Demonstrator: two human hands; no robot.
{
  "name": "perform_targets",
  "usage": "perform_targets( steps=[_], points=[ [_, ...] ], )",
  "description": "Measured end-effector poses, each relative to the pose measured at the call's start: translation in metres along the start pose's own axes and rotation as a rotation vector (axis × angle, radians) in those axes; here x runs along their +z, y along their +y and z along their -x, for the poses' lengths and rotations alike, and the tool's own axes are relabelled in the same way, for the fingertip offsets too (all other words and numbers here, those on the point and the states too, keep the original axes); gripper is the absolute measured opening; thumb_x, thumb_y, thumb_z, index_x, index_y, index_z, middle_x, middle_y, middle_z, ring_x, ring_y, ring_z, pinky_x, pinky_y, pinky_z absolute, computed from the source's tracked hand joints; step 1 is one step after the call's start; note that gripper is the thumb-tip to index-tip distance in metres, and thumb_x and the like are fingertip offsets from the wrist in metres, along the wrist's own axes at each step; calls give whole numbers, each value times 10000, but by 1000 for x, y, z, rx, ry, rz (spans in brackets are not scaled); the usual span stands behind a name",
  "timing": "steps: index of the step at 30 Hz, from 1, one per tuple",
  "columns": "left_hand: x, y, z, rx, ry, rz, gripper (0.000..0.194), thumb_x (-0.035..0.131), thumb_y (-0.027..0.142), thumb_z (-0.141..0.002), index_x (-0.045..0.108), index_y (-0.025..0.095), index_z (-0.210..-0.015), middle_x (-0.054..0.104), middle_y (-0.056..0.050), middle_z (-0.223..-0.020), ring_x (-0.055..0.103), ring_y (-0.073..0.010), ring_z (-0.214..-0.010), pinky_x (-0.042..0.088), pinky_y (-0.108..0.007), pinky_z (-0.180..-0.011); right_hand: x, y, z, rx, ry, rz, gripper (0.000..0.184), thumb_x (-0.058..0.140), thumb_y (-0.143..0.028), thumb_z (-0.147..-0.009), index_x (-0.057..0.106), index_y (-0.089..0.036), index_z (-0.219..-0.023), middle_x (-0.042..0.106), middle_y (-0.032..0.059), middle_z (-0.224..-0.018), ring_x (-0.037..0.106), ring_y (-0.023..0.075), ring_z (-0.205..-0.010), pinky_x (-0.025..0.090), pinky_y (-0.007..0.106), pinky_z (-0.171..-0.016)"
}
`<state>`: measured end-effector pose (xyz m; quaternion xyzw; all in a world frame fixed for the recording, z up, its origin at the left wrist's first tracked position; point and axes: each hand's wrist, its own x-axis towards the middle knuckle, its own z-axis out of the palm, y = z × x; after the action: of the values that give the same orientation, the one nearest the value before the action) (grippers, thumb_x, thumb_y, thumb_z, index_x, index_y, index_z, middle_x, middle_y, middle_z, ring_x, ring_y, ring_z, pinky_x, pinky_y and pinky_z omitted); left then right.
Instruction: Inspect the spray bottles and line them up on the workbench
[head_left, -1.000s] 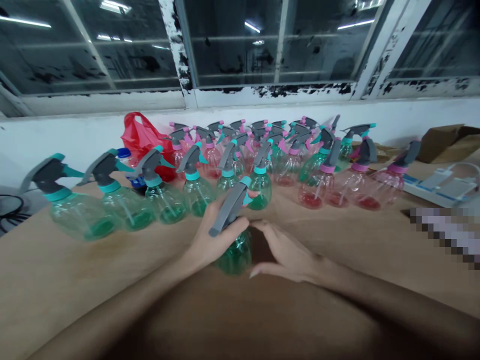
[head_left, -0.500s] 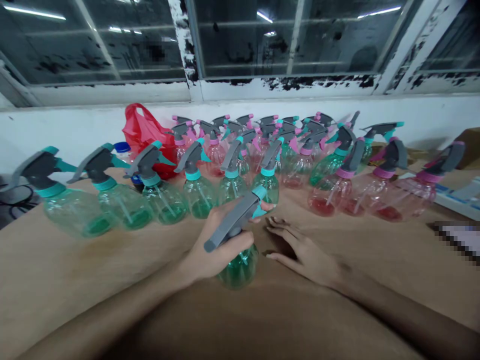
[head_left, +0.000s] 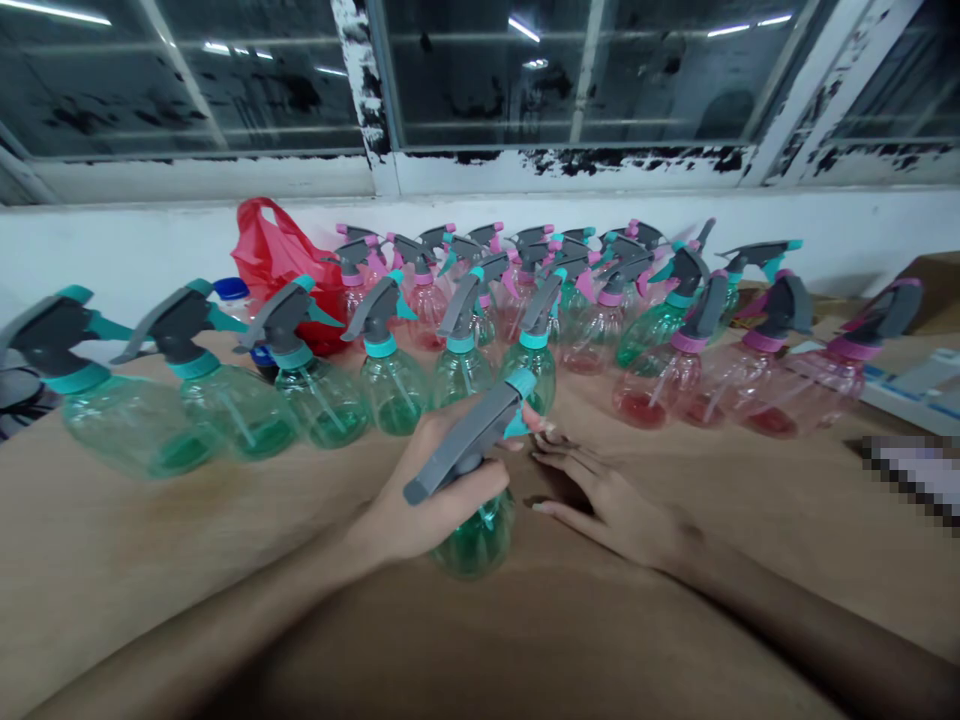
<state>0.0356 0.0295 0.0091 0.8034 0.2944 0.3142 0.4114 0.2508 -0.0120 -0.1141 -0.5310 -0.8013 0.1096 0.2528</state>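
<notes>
The left hand (head_left: 431, 495) grips the neck of a green spray bottle (head_left: 478, 545), upright before the other spray bottles (head_left: 395, 395); the right hand (head_left: 619, 505) rests open on the table (head_left: 765, 500). A firm neck grip should steady it. A second ago, the right hand was nearer the bottle.

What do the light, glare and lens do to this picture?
In the head view, bright streaks glare in the window panes; the far-left green bottle looks stretched and slanted, probably from lens distortion; small glints show on the spray bottle in the left hand; the table darkens toward the bottom edge; an item at right is pixelated beyond recognition.
</notes>
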Motion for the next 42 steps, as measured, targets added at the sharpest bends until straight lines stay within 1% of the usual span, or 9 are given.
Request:
perform_targets(
  steps=[3,6,8,11,14,18,23,33,42],
  points=[
    [0,0,0,9,-4,-26,287,470,178,-690,638,265,-906,621,14,-735,570,-176,-612,462,-300,-604,0,1,0,-11,14,-9,526,515,-488,-855,460,-213,-1300,497,105,-1357,386,268,-1302,358,505,-1054],
    [-1,1,1,58,-3,-67,185,457,178,-686,604,244,-778,618,6,-738,577,-185,-661,470,-317,-659,0,3,0,-26,25,-14,532,522,-486,-851,455,-220,-1307,482,98,-1372,374,268,-1309,349,504,-1059],
    [-2,1,3,58,-2,-97,158,454,176,-695,579,238,-768,620,8,-741,586,-185,-689,478,-323,-696,-1,4,1,-21,13,-15,537,513,-491,-856,450,-215,-1312,472,95,-1382,362,261,-1317,335,491,-1072],
    [-1,0,6,13,47,-135,119,461,188,-729,556,240,-779,595,20,-707,576,-168,-644,479,-302,-651,-3,5,1,-11,-18,-17,521,493,-490,-869,456,-213,-1308,461,86,-1392,348,252,-1325,314,475,-1088],
    [0,-2,6,31,86,-184,82,470,204,-738,544,239,-739,582,17,-721,573,-165,-643,471,-292,-627,-3,6,1,-18,-25,-23,500,485,-487,-874,467,-221,-1297,462,72,-1393,354,241,-1323,315,471,-1091],
    [2,-3,4,60,79,-200,78,469,204,-739,538,241,-734,581,16,-731,567,-158,-644,467,-283,-627,-3,8,0,-28,-39,-4,509,477,-491,-879,457,-219,-1310,456,63,-1399,350,224,-1326,315,463,-1094],
    [3,-3,2,21,80,-209,81,459,222,-743,537,243,-733,580,20,-696,565,-154,-631,457,-265,-599,-6,8,-1,-57,-73,24,531,445,-474,-902,400,-222,-1366,409,49,-1432,314,216,-1345,292,466,-1107],
    [3,-4,4,12,91,-197,78,466,220,-748,538,238,-721,594,10,-693,575,-161,-620,450,-273,-581,-6,9,0,-60,-65,25,537,445,-474,-901,396,-217,-1370,413,46,-1429,317,211,-1343,296,458,-1106],
    [4,-11,6,8,94,-227,101,464,226,-792,546,250,-740,597,32,-737,578,-142,-635,466,-262,-629,-7,7,-1,-51,-81,34,536,431,-482,-904,410,-205,-1363,407,47,-1433,310,202,-1347,282,439,-1114]
  ],
)
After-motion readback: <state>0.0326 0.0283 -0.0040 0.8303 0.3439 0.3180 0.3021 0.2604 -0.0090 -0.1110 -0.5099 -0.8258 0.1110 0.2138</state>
